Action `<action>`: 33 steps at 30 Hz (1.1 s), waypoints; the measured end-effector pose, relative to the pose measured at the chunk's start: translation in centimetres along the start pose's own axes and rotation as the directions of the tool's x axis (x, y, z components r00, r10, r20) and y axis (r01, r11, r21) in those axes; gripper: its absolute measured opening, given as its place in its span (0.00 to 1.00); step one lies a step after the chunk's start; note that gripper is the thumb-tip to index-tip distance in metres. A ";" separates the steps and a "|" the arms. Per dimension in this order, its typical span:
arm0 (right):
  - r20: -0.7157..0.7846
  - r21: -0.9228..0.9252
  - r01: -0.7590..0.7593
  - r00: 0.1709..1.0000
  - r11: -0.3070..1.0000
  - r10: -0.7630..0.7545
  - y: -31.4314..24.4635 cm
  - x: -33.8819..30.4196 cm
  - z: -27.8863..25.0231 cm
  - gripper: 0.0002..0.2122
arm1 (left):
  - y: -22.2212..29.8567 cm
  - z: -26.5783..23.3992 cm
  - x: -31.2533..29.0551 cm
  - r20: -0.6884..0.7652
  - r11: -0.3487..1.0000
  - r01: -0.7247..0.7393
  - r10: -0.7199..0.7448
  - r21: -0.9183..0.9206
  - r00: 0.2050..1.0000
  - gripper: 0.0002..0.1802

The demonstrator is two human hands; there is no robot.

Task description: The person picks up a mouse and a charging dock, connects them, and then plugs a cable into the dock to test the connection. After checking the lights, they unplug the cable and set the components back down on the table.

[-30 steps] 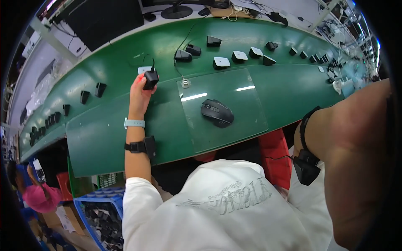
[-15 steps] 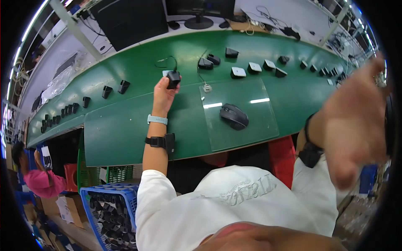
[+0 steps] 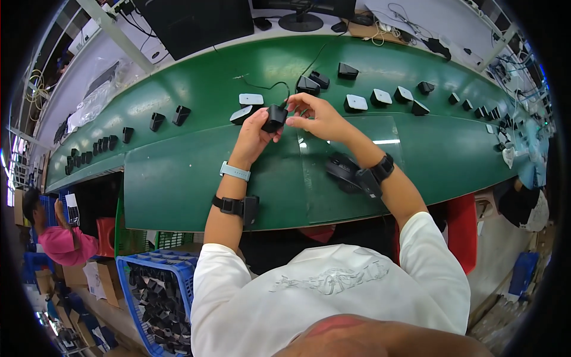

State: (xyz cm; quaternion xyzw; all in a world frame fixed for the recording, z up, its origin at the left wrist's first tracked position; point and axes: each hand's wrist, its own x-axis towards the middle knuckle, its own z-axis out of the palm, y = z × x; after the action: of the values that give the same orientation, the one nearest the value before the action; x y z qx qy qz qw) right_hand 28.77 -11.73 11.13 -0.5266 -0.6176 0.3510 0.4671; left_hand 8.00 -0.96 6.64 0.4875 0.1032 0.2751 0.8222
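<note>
My left hand (image 3: 253,138) is closed around a small black block-shaped device (image 3: 275,118), held just above the green bench. A thin black cable (image 3: 288,95) runs into its top. From the right, my right hand (image 3: 320,118) meets the device, fingers curled at the cable by its upper edge and thumb near its side. Beside my left hand lie two blocks with pale flat faces, a nearer one (image 3: 241,114) and a farther one (image 3: 251,99). Beyond my right hand sit black blocks (image 3: 308,85). A black computer mouse (image 3: 342,169) rests under my right forearm, partly covered by it.
The green bench (image 3: 172,196) curves across, with a clear sheet (image 3: 380,134) on it. Black blocks (image 3: 181,115) are lined up leftward, and pale-faced ones (image 3: 380,97) rightward. Monitors stand behind. A blue crate (image 3: 156,262) of black parts is lower left. Another person (image 3: 65,241) sits far left.
My right hand has come in from the far right to the device and cable. My left hand shows farther right with the device. The view has shifted.
</note>
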 end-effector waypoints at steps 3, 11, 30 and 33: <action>-0.011 0.182 -0.045 0.999 0.982 0.048 1.5 -0.3 -0.1 0.16 | -0.5 0.9 0.2 -0.052 0.998 0.004 -0.001 0.061 0.999 0.18; -0.068 0.197 -0.129 0.987 0.972 0.145 1.5 -1.6 -0.7 0.08 | -1.2 2.0 -0.3 0.031 0.990 0.135 -0.136 0.037 0.990 0.17; -0.405 0.463 0.015 0.893 0.886 0.197 6.8 -1.8 -5.6 0.04 | 4.0 -5.3 0.4 -0.136 0.046 0.147 0.703 0.988 0.698 0.23; -0.298 0.422 0.051 0.951 0.905 0.085 6.5 -1.6 -4.5 0.03 | 6.5 -12.8 -0.2 -0.184 -0.158 0.400 0.697 0.903 0.693 0.25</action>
State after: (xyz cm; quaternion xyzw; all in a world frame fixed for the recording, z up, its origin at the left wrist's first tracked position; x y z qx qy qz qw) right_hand 35.14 -12.29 6.26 -0.4662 -0.4406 0.3940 0.6583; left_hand -0.05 10.91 5.71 0.7898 0.4946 0.3628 -0.0006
